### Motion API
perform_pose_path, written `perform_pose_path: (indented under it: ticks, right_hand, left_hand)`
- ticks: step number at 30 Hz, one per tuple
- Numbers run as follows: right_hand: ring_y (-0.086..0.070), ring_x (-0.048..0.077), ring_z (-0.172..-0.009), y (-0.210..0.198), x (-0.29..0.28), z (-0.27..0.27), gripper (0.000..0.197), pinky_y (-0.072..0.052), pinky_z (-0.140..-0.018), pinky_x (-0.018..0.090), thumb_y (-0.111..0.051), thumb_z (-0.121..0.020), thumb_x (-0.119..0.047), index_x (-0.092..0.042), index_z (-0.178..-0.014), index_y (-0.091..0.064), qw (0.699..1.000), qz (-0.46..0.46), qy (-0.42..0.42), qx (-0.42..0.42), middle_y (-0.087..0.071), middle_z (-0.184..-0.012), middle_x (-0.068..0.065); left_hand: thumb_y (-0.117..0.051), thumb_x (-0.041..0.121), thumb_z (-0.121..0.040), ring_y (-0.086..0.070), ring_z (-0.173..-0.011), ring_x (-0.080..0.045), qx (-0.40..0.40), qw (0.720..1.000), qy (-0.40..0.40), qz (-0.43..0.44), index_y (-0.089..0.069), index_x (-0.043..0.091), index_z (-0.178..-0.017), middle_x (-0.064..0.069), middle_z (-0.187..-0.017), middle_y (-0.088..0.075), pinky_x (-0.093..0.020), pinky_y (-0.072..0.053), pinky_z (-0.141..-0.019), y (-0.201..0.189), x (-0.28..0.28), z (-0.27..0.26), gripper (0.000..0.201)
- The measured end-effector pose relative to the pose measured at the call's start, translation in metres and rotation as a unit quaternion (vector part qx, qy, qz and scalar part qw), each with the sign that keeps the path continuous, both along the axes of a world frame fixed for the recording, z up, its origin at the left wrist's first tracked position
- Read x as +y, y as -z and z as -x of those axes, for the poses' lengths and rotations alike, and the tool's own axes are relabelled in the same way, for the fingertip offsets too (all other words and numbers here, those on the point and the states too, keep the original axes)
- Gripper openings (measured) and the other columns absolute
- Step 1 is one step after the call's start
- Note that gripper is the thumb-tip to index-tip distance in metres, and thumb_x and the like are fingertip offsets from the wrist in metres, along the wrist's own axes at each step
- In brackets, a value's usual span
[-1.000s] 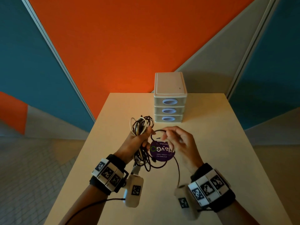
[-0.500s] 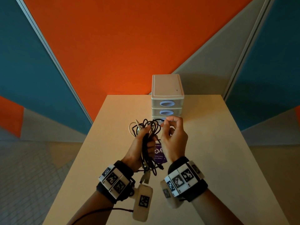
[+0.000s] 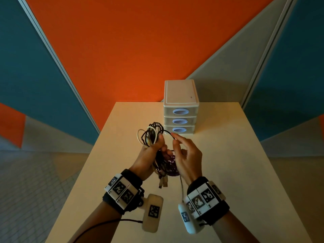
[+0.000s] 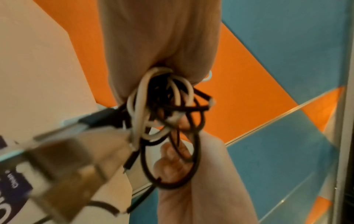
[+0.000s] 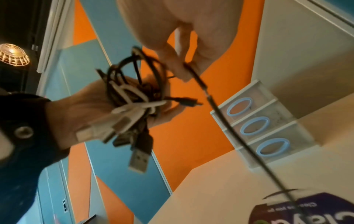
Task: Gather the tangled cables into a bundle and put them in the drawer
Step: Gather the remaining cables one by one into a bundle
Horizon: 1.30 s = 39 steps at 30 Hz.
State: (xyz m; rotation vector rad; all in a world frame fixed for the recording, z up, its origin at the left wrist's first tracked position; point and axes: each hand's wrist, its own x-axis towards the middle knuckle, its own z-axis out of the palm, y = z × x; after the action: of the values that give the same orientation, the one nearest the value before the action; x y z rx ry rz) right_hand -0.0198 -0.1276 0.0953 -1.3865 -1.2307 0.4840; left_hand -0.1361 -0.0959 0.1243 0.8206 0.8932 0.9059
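My left hand (image 3: 150, 155) grips a bundle of black and white cables (image 3: 150, 135) above the table; loops stick out above the fist and USB plugs (image 3: 163, 183) hang below it. In the left wrist view the cable bundle (image 4: 162, 109) spills from my fist. My right hand (image 3: 182, 151) pinches one loose black cable (image 3: 169, 133) between thumb and forefinger, just right of the bundle. The right wrist view shows that black cable (image 5: 216, 109) running from my fingertips (image 5: 180, 71) down past the drawers. A small white drawer unit (image 3: 180, 106) with three shut drawers stands behind my hands.
A round purple sticker (image 3: 172, 170) lies on the beige table (image 3: 236, 163) under my hands. The table's left and right edges drop to the floor. An orange and blue wall rises behind the drawer unit.
My right hand has drawn the loose black cable up and over toward the bundle, then moved a little right. My left hand keeps its grip on the bundle, held slightly higher.
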Motion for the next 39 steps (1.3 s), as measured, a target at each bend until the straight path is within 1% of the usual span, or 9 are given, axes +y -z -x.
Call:
perform_pose_path:
  ticks: [2, 6, 13, 18, 23, 26, 30, 36, 39]
  right_hand:
    - [-0.062, 0.005, -0.082, 0.006, -0.008, -0.008, 0.028, -0.052, -0.072, 0.018, -0.052, -0.092, -0.029, -0.026, -0.119, -0.059, 0.997, 0.059, -0.039, 0.012, -0.065, -0.087, -0.01]
    - [-0.067, 0.018, -0.077, 0.016, -0.023, -0.017, 0.018, -0.059, -0.064, 0.037, -0.051, -0.092, -0.031, -0.017, -0.084, -0.059, 0.991, 0.118, -0.058, 0.035, -0.067, -0.078, 0.005]
    - [-0.061, -0.002, -0.064, -0.005, -0.015, 0.009, 0.021, -0.047, -0.059, 0.011, -0.048, -0.094, -0.031, -0.018, -0.088, -0.063, 0.995, 0.07, -0.066, 0.005, -0.061, -0.064, -0.015]
    - [-0.068, 0.004, -0.067, -0.016, -0.012, 0.002, 0.021, -0.055, -0.067, 0.018, -0.059, -0.086, -0.039, -0.024, -0.094, -0.071, 0.981, 0.153, -0.116, -0.013, -0.069, -0.071, -0.011]
    - [-0.051, 0.01, -0.035, -0.024, -0.011, 0.002, 0.044, -0.041, -0.037, 0.019, -0.07, -0.07, -0.055, -0.011, -0.064, -0.068, 0.957, 0.255, -0.079, 0.113, -0.066, -0.052, 0.0]
    - [-0.053, 0.011, -0.039, -0.025, -0.011, 0.0, 0.051, -0.037, -0.034, 0.017, -0.07, -0.067, -0.058, -0.008, -0.069, -0.068, 0.949, 0.277, -0.064, 0.134, -0.064, -0.049, -0.001]
    - [-0.053, 0.018, -0.04, -0.021, -0.015, -0.001, 0.052, -0.04, -0.038, 0.019, -0.062, -0.075, -0.059, -0.007, -0.073, -0.067, 0.952, 0.267, -0.11, 0.102, -0.067, -0.055, 0.01]
    - [-0.057, 0.001, -0.054, -0.002, -0.044, -0.012, 0.031, -0.04, -0.049, 0.009, -0.062, -0.084, -0.037, -0.028, -0.114, -0.058, 0.961, 0.18, -0.197, 0.067, -0.07, -0.097, -0.002]
    - [-0.054, 0.001, -0.053, 0.009, -0.058, -0.021, 0.027, -0.041, -0.049, 0.012, -0.062, -0.085, -0.028, -0.028, -0.112, -0.057, 0.961, 0.191, -0.188, 0.072, -0.066, -0.077, -0.013]
  left_hand:
    - [-0.046, 0.025, -0.097, -0.043, -0.043, -0.01, -0.018, 0.999, -0.039, 0.004, -0.05, 0.017, -0.07, 0.004, -0.053, -0.037, -0.029, -0.051, -0.055, -0.002, 0.007, 0.006, 0.029]
    - [-0.043, 0.024, -0.099, -0.029, -0.039, -0.008, 0.038, 0.997, -0.057, -0.03, -0.046, 0.015, -0.072, 0.004, -0.052, -0.027, -0.022, -0.035, -0.04, -0.005, 0.013, 0.014, 0.029]
    - [-0.054, 0.055, -0.079, -0.045, -0.037, -0.009, 0.144, 0.986, -0.016, -0.081, -0.057, 0.018, -0.059, 0.0, -0.048, -0.05, -0.02, -0.038, -0.04, 0.003, -0.007, -0.012, 0.043]
    - [-0.054, 0.062, -0.074, -0.045, -0.035, -0.009, 0.096, 0.995, 0.013, -0.005, -0.062, 0.014, -0.063, 0.001, -0.048, -0.053, -0.018, -0.039, -0.037, 0.003, -0.008, -0.008, 0.049]
    - [-0.053, 0.056, -0.071, -0.048, -0.042, -0.013, 0.028, 0.998, 0.049, 0.0, -0.064, 0.011, -0.084, -0.007, -0.06, -0.052, -0.024, -0.049, -0.045, 0.009, -0.01, -0.001, 0.048]
    - [-0.051, 0.046, -0.078, -0.056, -0.047, -0.015, -0.016, 0.998, 0.051, -0.022, -0.061, 0.011, -0.074, -0.005, -0.067, -0.059, -0.028, -0.054, -0.049, 0.005, -0.008, 0.001, 0.036]
    - [-0.047, 0.038, -0.091, -0.064, -0.057, -0.012, -0.061, 0.998, -0.002, -0.012, -0.05, 0.013, -0.065, 0.004, -0.051, -0.053, -0.038, -0.056, -0.081, 0.001, 0.003, -0.001, 0.035]
    - [-0.043, 0.037, -0.097, -0.031, -0.034, -0.004, -0.084, 0.991, -0.105, 0.002, -0.043, 0.021, -0.062, 0.01, -0.044, -0.029, -0.02, -0.041, -0.04, 0.002, 0.027, 0.013, 0.038]
    - [-0.046, 0.04, -0.095, -0.03, -0.034, -0.003, -0.083, 0.987, -0.139, -0.009, -0.042, 0.022, -0.063, 0.01, -0.044, -0.03, -0.017, -0.033, -0.036, 0.0, 0.037, 0.028, 0.037]
